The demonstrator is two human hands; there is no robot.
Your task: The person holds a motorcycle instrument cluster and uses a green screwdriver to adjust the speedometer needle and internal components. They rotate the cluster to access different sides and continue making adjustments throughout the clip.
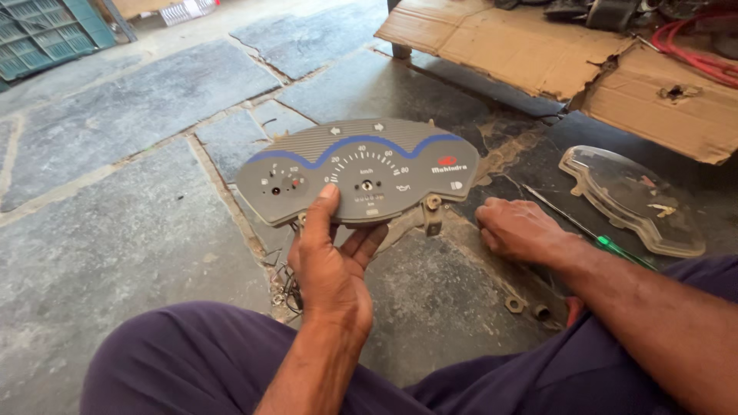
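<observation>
My left hand [330,261] holds up a grey vehicle instrument cluster [357,169] with a blue wavy stripe and dial markings, thumb pressed on its face near the lower middle. Thin wires [288,284] hang below it. My right hand [519,229] rests knuckles-down on the stone floor to the right of the cluster, fingers curled, touching the ground; I cannot see anything in it. A screwdriver with a green handle [615,250] lies just beyond that hand. A clear plastic cluster cover [630,200] lies on the floor further right.
Torn cardboard sheets [538,54] cover a low platform at the back right, with red hose [699,54] and dark parts on top. Two small nuts [523,306] lie near my right knee. A green plastic crate [46,31] stands at the far left. My purple-trousered legs fill the foreground.
</observation>
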